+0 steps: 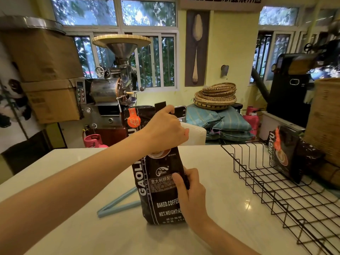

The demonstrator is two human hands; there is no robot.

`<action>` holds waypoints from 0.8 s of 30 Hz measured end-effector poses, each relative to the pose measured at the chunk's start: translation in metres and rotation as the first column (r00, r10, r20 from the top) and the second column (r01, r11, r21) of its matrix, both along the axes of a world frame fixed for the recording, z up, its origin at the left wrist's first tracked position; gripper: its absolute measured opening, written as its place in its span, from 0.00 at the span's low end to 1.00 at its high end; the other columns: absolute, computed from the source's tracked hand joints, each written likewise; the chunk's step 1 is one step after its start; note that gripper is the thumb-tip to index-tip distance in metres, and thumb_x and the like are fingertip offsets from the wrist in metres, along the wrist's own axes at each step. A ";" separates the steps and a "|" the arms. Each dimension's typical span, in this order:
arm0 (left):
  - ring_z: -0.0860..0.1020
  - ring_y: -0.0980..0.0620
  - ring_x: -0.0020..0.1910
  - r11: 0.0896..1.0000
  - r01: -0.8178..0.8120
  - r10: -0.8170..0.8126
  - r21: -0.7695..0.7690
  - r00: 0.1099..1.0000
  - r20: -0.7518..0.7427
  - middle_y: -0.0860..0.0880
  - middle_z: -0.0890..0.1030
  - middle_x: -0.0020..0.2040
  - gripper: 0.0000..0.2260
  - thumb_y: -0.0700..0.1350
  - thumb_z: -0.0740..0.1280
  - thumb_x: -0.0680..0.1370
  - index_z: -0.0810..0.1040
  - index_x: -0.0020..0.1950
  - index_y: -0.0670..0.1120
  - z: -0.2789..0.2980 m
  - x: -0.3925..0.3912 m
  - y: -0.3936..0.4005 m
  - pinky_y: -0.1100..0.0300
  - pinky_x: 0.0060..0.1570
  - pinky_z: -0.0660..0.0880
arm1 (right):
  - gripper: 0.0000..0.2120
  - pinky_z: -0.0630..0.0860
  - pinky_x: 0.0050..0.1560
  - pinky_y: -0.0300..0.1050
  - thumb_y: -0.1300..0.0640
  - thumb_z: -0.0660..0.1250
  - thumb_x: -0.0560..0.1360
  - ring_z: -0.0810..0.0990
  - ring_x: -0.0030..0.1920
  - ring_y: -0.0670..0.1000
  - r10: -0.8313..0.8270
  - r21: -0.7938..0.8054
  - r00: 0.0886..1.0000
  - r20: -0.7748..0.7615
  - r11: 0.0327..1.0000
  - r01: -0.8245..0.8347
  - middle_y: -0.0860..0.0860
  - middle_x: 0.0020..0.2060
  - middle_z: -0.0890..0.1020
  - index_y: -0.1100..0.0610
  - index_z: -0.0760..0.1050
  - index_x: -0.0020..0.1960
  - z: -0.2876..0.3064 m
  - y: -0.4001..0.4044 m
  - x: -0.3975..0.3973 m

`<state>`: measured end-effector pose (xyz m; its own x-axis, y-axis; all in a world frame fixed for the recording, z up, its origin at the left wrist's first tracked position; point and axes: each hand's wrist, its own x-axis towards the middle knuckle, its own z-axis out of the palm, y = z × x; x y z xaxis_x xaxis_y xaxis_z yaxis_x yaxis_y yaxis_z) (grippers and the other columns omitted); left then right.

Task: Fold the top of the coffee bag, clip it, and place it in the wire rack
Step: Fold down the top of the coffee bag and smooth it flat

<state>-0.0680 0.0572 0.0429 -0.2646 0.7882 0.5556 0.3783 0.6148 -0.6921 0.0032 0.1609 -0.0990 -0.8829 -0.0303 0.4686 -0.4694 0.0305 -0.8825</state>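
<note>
Fingers (pixel 181 183) of the right hand (pixel 191 192) are clamped on the right edge of the bag (pixel 158 181), thumb across its front and the other fingers wrapped behind. That bag stands upright on the white surface (pixel 73 181), near the middle, its top not yet folded. Just left of its base and partly behind it lies a pale blue clip (pixel 117 204), spread in a V, flat on the surface. Higher up, the left hand (pixel 163 129) reaches across the front of the bag, its fingers pinched together on the top edge, where a black strip sticks up above them. To the right, a black wire rack (pixel 276 186) runs from near to far along the surface, apart from the bag. At the rack's far end a second bag (pixel 287 153) of the same kind leans tilted. Beyond the surface, a metal roaster (pixel 110 89) stands by the windows on the left, with stacked woven trays (pixel 215 96) on blue sacks further right.
</note>
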 end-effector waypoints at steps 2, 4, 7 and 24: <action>0.71 0.50 0.17 1.000 -0.005 0.005 0.018 1.000 -0.024 0.49 0.74 0.16 0.23 0.45 0.55 0.73 0.75 0.19 0.43 0.002 0.001 0.004 0.58 0.46 0.76 | 0.09 0.74 0.33 0.27 0.59 0.59 0.77 0.79 0.40 0.33 -0.017 -0.001 0.999 -0.031 1.000 0.017 0.42 0.40 0.78 0.46 0.65 0.43 -0.003 0.000 0.001; 0.64 0.50 0.15 0.999 0.002 0.000 0.040 0.998 -0.065 0.49 0.69 0.14 0.26 0.49 0.54 0.73 0.65 0.15 0.43 0.007 0.003 0.009 0.58 0.46 0.75 | 0.07 0.75 0.35 0.29 0.59 0.58 0.77 0.80 0.40 0.36 -0.014 -0.053 0.999 -0.050 0.999 0.011 0.43 0.38 0.79 0.47 0.66 0.43 -0.006 0.002 0.000; 0.56 0.51 0.15 0.999 0.044 -0.042 0.014 0.992 -0.120 0.50 0.62 0.14 0.25 0.51 0.52 0.74 0.50 0.18 0.45 0.013 0.003 0.013 0.58 0.46 0.74 | 0.04 0.78 0.37 0.38 0.51 0.58 0.76 0.82 0.40 0.45 0.085 -0.219 0.996 0.025 0.973 -0.077 0.47 0.38 0.82 0.51 0.70 0.47 -0.002 0.008 -0.010; 0.69 0.50 0.19 0.997 -0.005 -0.007 -0.078 0.989 -0.150 0.50 0.74 0.17 0.17 0.42 0.65 0.69 0.73 0.18 0.46 0.007 0.006 0.022 0.56 0.42 0.63 | 0.20 0.77 0.43 0.62 0.47 0.60 0.73 0.80 0.39 0.58 0.101 -0.279 0.993 0.061 0.957 -0.081 0.67 0.39 0.82 0.64 0.79 0.40 -0.003 0.002 -0.034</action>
<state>-0.0623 0.0789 0.0495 -0.1823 0.8311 0.5254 0.2669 0.5561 -0.7871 -0.0312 0.1630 -0.1019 -0.9149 0.0091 0.4035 -0.3919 -0.2589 -0.8828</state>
